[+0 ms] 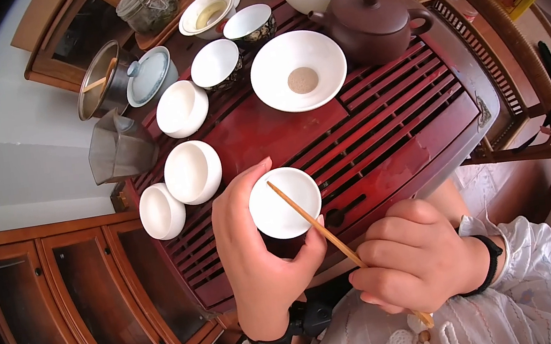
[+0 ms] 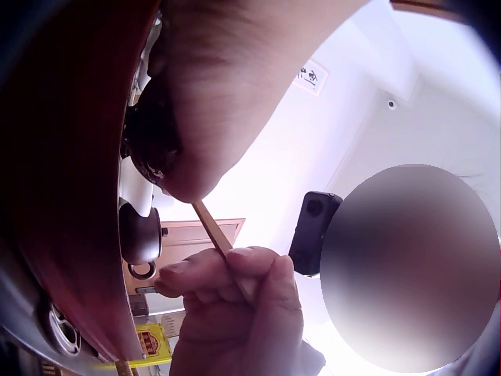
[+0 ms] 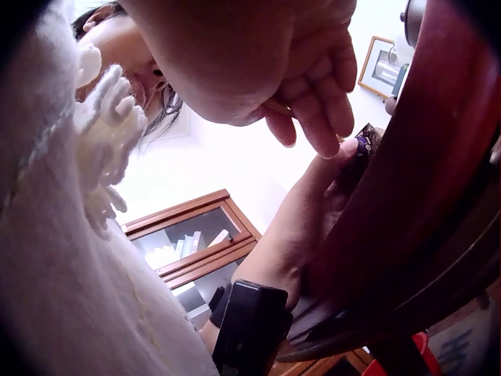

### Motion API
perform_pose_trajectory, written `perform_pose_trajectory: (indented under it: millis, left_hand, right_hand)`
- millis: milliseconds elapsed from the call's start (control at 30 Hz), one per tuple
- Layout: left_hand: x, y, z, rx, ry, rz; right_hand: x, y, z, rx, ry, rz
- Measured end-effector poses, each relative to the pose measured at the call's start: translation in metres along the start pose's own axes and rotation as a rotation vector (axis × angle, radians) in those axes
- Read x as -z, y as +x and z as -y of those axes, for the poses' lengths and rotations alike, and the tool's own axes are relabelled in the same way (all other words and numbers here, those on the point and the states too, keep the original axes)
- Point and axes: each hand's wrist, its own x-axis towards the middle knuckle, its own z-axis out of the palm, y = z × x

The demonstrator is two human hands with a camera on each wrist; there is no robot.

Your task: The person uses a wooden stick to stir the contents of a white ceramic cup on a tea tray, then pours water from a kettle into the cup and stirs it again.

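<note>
Left hand (image 1: 251, 246) — thumb and fingers curved round a white cup (image 1: 273, 213) at the red tray's (image 1: 244, 125) near side; right hand (image 1: 410, 251) — fingers curled about a wooden stick (image 1: 331, 236); tip within the cup's rim

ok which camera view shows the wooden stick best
The head view: the wooden stick shows both ends beyond the right hand. Left wrist shows only one stretch; right wrist, a sliver at most.

Red slatted tabletop (image 1: 245, 132), item layout
Left: three plain white cups (image 1: 192, 172). Far side: wide white bowl (image 1: 279, 73), with brown teapot (image 1: 371, 25) to its right.
</note>
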Motion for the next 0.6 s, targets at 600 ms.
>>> perform_pose_trajectory:
  millis: [600]
  left_hand:
    - [0.0, 0.002, -0.004, 0.018, 0.136, -0.041]
  right_hand:
    - [0.0, 0.0, -0.005, -0.026, 0.144, 0.002]
